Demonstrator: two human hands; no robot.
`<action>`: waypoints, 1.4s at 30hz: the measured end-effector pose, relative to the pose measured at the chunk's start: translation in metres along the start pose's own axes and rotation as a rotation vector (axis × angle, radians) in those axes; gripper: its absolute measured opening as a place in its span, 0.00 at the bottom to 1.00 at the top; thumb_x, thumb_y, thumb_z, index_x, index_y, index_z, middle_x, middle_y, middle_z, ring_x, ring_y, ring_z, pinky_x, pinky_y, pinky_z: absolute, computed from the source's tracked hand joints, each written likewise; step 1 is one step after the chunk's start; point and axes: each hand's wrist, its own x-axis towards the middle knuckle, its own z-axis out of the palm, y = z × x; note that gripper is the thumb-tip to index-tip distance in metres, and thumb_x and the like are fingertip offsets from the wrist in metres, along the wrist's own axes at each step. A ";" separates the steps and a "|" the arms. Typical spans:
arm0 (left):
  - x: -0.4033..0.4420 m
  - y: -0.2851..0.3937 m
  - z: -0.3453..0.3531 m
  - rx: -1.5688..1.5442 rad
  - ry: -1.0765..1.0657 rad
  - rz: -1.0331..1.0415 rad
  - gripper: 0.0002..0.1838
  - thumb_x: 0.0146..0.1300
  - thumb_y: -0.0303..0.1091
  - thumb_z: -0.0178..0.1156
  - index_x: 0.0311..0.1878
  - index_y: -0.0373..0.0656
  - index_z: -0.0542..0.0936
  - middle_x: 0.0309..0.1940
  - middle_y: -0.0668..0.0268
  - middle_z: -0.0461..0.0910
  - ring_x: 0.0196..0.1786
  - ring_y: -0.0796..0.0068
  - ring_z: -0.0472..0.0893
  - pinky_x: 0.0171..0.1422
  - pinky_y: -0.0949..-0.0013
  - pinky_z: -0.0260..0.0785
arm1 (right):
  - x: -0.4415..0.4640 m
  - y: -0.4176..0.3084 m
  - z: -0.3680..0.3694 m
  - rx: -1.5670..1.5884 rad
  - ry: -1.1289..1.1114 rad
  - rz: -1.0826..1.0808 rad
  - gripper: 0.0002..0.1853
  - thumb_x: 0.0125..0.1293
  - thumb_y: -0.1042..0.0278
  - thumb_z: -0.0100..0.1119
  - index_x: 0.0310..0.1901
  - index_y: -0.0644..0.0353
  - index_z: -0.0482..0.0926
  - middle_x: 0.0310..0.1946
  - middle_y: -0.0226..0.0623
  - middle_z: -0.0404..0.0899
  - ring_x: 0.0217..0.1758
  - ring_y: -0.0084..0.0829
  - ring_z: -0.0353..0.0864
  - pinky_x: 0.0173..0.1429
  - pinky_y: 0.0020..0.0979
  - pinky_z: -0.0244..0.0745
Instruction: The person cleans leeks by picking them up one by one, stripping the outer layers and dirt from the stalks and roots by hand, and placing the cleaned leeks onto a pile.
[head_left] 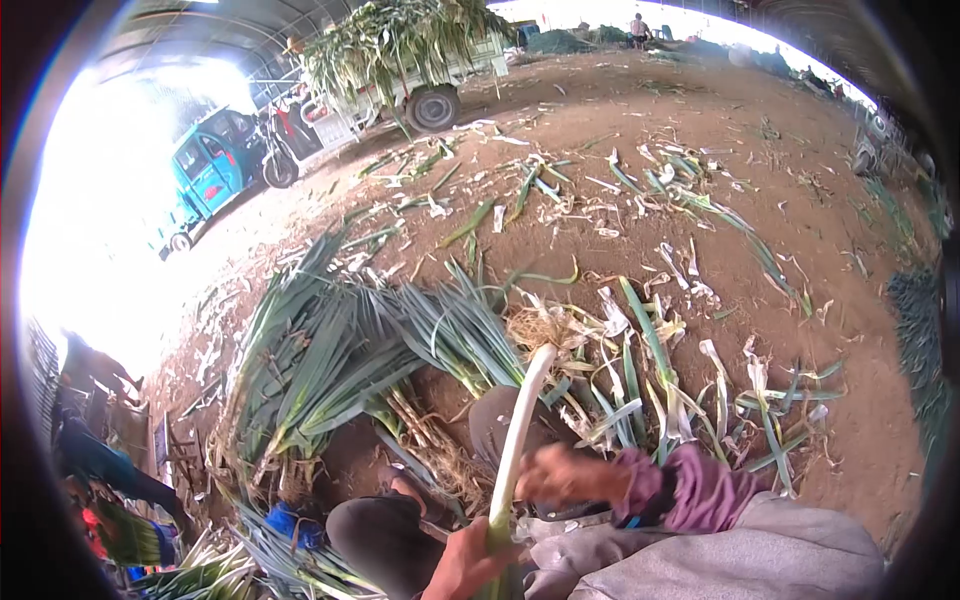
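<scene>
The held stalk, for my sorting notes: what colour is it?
The stalk is white, turning green at the left hand; best in head view.

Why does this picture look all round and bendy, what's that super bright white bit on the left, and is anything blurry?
Head view: black edges and curving ground, probably from a very wide lens; head view: white glare around the blue vehicle, hiding what's behind it; head view: the right hand looks smeary, while the white stalk looks clearer.

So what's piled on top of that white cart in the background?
A heap of long leaves, green and yellowish, hanging over the side of the cart. Whatever lies beneath the heap is covered.
</scene>
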 end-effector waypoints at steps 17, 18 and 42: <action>-0.052 -0.022 -0.006 0.060 0.407 0.187 0.10 0.58 0.35 0.62 0.34 0.38 0.75 0.24 0.67 0.73 0.28 0.76 0.70 0.31 0.67 0.65 | -0.028 -0.079 -0.035 0.291 0.230 -0.679 0.08 0.69 0.70 0.57 0.42 0.67 0.77 0.28 0.38 0.79 0.29 0.27 0.78 0.36 0.26 0.77; -0.055 -0.016 -0.003 0.070 0.421 0.151 0.10 0.58 0.34 0.62 0.34 0.38 0.75 0.24 0.67 0.72 0.27 0.75 0.70 0.31 0.66 0.65 | -0.021 -0.058 -0.027 0.360 0.165 -0.449 0.13 0.68 0.74 0.58 0.52 0.69 0.75 0.35 0.40 0.82 0.34 0.24 0.80 0.42 0.25 0.78; -0.065 -0.043 0.045 0.264 0.274 0.252 0.10 0.54 0.26 0.62 0.37 0.37 0.73 0.23 0.52 0.72 0.27 0.55 0.76 0.33 0.57 0.67 | 0.032 -0.013 -0.060 1.323 0.223 -0.225 0.15 0.70 0.52 0.55 0.35 0.56 0.73 0.20 0.31 0.71 0.27 0.32 0.72 0.43 0.40 0.70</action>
